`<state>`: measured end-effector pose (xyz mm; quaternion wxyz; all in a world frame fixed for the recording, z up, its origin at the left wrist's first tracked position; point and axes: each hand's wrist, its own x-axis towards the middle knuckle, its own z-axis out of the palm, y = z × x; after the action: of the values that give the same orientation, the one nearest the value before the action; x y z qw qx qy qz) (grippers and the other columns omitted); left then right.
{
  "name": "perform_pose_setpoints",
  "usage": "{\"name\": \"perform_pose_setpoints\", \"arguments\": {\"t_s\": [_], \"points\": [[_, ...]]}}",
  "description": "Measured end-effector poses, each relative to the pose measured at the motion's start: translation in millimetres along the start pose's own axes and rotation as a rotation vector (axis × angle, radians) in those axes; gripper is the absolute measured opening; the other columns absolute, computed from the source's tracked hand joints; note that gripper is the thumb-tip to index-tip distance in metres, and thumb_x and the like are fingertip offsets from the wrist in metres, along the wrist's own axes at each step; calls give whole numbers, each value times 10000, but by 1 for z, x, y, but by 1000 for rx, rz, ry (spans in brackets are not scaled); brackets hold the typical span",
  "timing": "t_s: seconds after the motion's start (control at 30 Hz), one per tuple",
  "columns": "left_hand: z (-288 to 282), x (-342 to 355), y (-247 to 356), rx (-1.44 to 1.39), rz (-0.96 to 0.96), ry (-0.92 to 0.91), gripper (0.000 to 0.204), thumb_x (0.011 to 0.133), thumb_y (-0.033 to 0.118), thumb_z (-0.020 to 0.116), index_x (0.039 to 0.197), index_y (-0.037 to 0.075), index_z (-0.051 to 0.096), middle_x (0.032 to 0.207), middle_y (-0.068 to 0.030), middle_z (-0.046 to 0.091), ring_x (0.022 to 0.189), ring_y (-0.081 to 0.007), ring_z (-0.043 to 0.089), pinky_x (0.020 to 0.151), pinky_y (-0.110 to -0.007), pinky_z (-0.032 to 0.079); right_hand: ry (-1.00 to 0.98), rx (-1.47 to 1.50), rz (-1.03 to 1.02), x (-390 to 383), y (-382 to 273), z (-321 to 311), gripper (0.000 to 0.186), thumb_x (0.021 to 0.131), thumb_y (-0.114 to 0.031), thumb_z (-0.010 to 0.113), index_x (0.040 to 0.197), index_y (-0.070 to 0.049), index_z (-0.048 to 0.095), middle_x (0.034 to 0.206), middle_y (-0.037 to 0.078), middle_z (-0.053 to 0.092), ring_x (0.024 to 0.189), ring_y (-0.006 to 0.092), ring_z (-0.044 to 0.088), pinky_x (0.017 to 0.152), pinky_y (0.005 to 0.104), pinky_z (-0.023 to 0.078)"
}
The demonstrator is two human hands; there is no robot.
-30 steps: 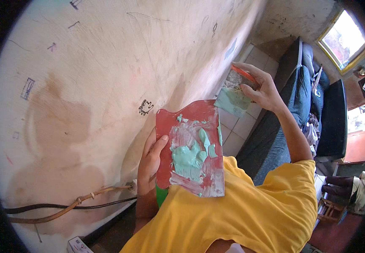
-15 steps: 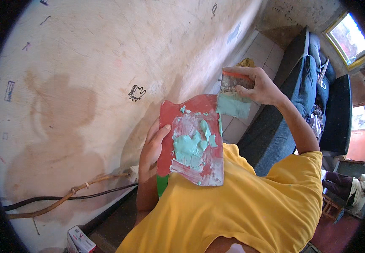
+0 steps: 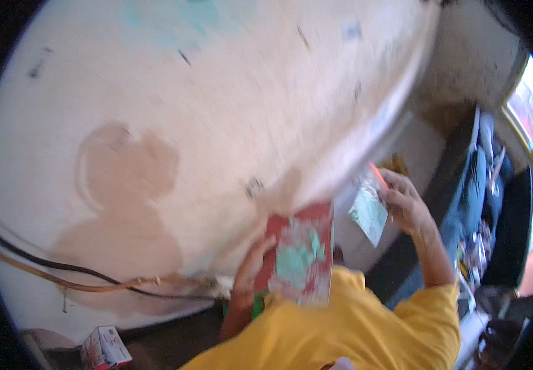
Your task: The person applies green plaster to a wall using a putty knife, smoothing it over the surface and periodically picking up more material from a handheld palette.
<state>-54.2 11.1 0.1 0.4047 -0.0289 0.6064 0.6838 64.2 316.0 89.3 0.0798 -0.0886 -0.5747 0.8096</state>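
My left hand [image 3: 253, 265] grips the left edge of a flat red board [image 3: 270, 271], held tilted in front of my chest. A lump of mint-green paste [image 3: 297, 259] lies smeared over its middle. To the right, my right hand [image 3: 407, 200] is closed on a wide, flat scraper [image 3: 370, 213] with an orange top edge. Mint paste coats the scraper's lower part, which points down and stands apart from the board. The picture is blurred, so fine details of the fingers are lost.
A pale wall [image 3: 217, 111] rises close on my left, bearing dark marks and a mint-green patch [image 3: 174, 21]. Black cable [image 3: 50, 263] runs low along it, above a small box [image 3: 106, 348]. Dark blue sofa [image 3: 463, 191] stands on the right, near a bright window [image 3: 528, 102].
The view has swung, bringing the mint patch on the wall into sight. The scraper has turned to a slant and is farther from the board. Both hands keep their hold.
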Motion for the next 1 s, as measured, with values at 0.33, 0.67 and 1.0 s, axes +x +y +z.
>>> {"name": "perform_pose_setpoints", "arguments": {"t_s": [0.33, 0.67, 1.0], "points": [[0, -82, 33, -605, 33, -76, 443, 905, 162, 467, 1311, -4, 405, 1236, -128, 535, 1082, -225, 549, 937, -351, 430, 719, -309, -1567, 108, -55, 129, 237, 926, -118, 516, 1091, 23, 609, 1043, 173, 635, 885, 211, 612, 752, 303, 495], [-30, -84, 5, -595, 1, 19, 423, 905, 179, 473, 1284, -2, 426, 1188, -123, 560, 1042, -216, 565, 908, -339, 444, 742, -615, -1691, 162, -50, 166, 306, 748, 54, 560, 1042, 26, 641, 1108, 185, 633, 1014, 318, 587, 888, 359, 424], [-48, -65, -5, -546, -21, 2, 402, 905, 196, 479, 1263, 15, 451, 1158, -113, 574, 1012, -204, 572, 883, -335, 453, 770, -700, -1754, 168, -52, 171, 275, 732, 36, 541, 984, 28, 652, 1090, 189, 639, 978, 334, 596, 872, 358, 445]]}}
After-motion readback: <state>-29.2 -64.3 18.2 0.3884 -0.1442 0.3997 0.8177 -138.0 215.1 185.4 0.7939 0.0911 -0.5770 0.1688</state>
